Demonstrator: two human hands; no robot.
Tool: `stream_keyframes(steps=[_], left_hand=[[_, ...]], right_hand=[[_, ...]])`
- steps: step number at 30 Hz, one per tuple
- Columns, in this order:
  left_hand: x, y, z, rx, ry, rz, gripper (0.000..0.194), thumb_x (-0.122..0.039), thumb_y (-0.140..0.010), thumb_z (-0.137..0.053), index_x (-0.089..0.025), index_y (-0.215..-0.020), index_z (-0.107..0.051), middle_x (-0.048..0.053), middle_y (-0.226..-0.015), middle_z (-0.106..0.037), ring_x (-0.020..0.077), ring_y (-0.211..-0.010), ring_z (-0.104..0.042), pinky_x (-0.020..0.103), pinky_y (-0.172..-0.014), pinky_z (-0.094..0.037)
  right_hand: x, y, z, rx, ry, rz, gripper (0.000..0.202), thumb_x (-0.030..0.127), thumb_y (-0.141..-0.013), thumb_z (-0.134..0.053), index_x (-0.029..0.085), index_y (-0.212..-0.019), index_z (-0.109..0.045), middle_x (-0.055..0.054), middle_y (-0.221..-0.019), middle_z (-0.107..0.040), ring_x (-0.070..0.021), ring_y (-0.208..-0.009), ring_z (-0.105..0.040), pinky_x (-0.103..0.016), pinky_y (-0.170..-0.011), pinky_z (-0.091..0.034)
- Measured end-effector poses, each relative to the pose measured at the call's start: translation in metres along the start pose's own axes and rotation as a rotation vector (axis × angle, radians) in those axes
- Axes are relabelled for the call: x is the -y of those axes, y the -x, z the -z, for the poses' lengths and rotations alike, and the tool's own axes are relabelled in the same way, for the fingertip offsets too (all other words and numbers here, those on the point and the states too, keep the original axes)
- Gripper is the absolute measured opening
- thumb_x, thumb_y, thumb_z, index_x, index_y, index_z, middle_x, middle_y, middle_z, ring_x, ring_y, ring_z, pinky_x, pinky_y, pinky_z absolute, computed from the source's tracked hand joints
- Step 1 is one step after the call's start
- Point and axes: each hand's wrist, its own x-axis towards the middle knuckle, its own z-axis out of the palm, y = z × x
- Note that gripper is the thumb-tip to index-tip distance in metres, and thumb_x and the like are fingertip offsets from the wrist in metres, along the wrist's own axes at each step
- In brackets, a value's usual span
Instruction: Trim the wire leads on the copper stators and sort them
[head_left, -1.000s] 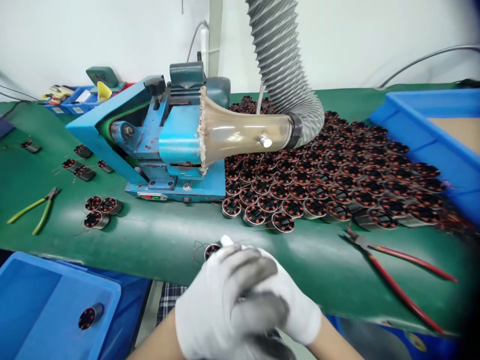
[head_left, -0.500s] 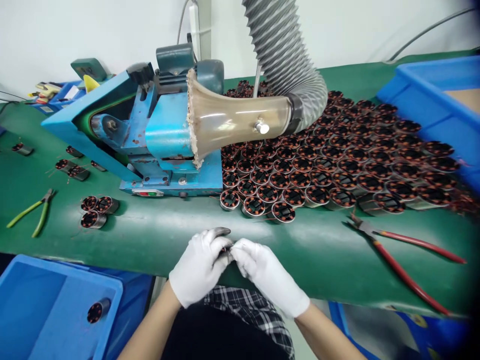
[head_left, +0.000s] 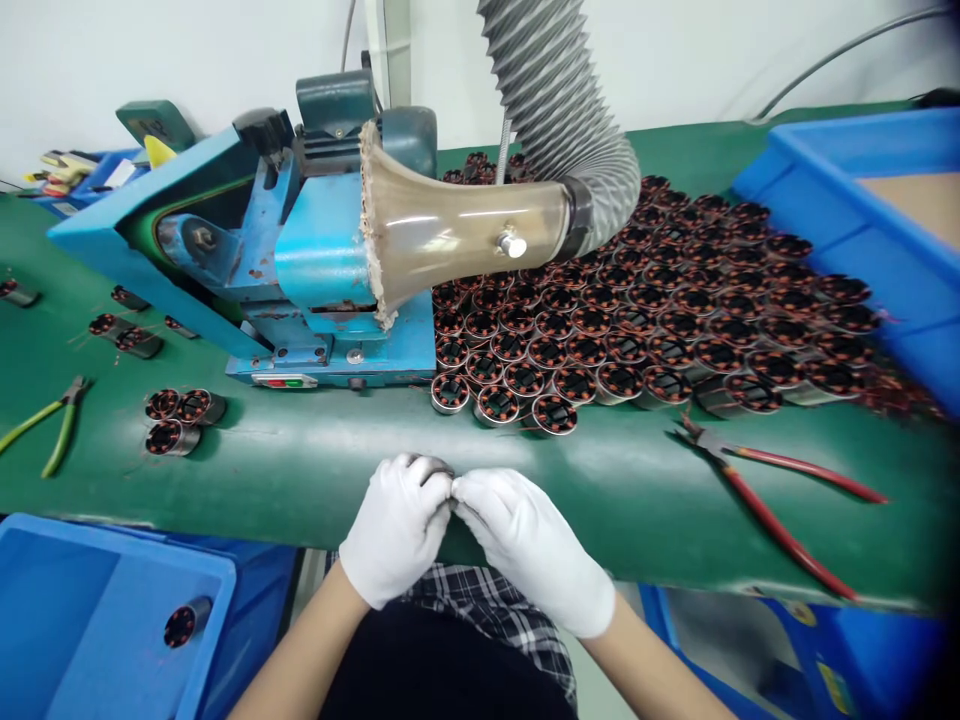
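Observation:
Both my hands wear white gloves and meet over the front edge of the green bench. My left hand [head_left: 397, 528] is curled round a motor stator, nearly all of it hidden by the glove. Dark smudges mark the left glove's fingertips. My right hand [head_left: 529, 545] pinches at the left fingertips; whatever lies in that pinch is too small to make out. Just beyond stand many metal-cased stators [head_left: 553, 414] with copper windings, packed in rows. A smaller cluster of stators [head_left: 171, 437] sits to the left.
A blue belt machine [head_left: 326, 250] with a clear hood [head_left: 465, 225] and grey hose [head_left: 559, 100] stands behind. Red-handled cutters [head_left: 772, 490] lie right, green-handled pliers [head_left: 64, 425] left. Blue bins [head_left: 225, 600] flank the bench; one holds a stator [head_left: 186, 622]. Another blue bin [head_left: 832, 210] stands back right.
My fingertips have drawn closer together, and the dark, copper-flecked bit seen in my left hand is now covered. The whole view has shifted slightly, so the bench things appear further left.

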Motion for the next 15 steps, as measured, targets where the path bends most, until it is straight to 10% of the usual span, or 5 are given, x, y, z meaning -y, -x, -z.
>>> stream_keyframes(steps=[3,7,15], left_hand=[[0.004,0.003,0.000,-0.027,0.090,0.019,0.018,-0.018,-0.084,-0.045,-0.021,-0.101,-0.051,0.005,-0.115,-0.053,0.0208,-0.103,-0.048,0.038,-0.088,-0.040],[0.020,0.009,-0.001,-0.092,0.193,0.100,0.067,-0.022,-0.063,-0.070,-0.018,-0.122,-0.039,0.014,-0.139,-0.028,0.0274,-0.125,-0.034,0.043,-0.099,-0.035],[0.015,0.012,-0.002,-0.209,0.522,0.221,0.056,-0.015,-0.058,-0.075,-0.021,-0.108,-0.052,0.008,-0.117,-0.054,0.0243,-0.108,-0.053,0.041,-0.093,-0.044]], right_hand=[[0.001,0.000,-0.012,-0.016,0.131,0.060,0.024,0.004,-0.085,-0.035,0.013,-0.089,-0.057,-0.002,-0.062,-0.052,-0.0152,-0.055,-0.046,-0.029,-0.053,-0.040],[-0.002,0.001,-0.019,-0.019,0.090,-0.079,0.023,0.013,-0.090,-0.037,0.012,-0.099,-0.058,-0.003,-0.066,-0.053,-0.0151,-0.056,-0.049,-0.028,-0.055,-0.041],[0.013,-0.012,0.011,-0.175,-0.013,-0.069,0.030,0.007,-0.086,-0.034,0.017,-0.090,-0.062,0.000,-0.059,-0.047,-0.0118,-0.051,-0.043,-0.022,-0.048,-0.038]])
